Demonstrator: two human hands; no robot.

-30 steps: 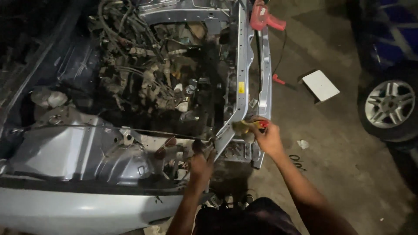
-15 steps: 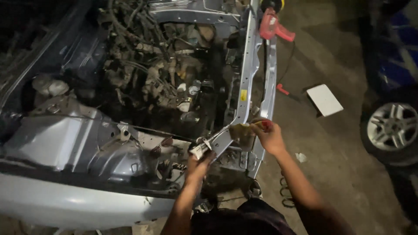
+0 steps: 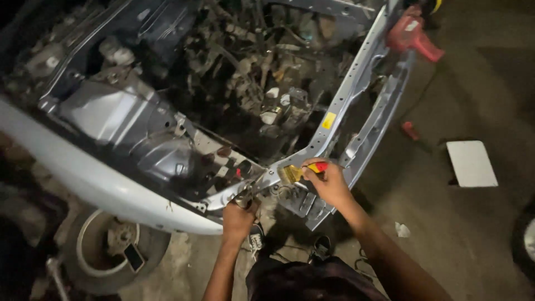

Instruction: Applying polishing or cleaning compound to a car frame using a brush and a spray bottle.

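I look down into a stripped car's open engine bay (image 3: pixel 245 83). My right hand (image 3: pixel 329 184) is shut on a small brush with a red handle and yellowish bristles (image 3: pixel 292 174), and the bristles press against the grey front crossmember (image 3: pixel 345 95) near its lower end. Just left of it, my left hand (image 3: pixel 238 218) grips a small metal part at the corner where the crossmember meets the inner wing panel (image 3: pixel 139 134). What exactly that part is stays unclear.
A red power tool (image 3: pixel 412 33) rests on the far end of the crossmember. A white flat sheet (image 3: pixel 471 163) lies on the concrete floor at the right. A bare brake disc and hub (image 3: pixel 108 245) show under the white wing at lower left.
The view has swung, so the car now sits more diagonally. Both hands stay at the same crossmember corner, with the brush still against the metal.
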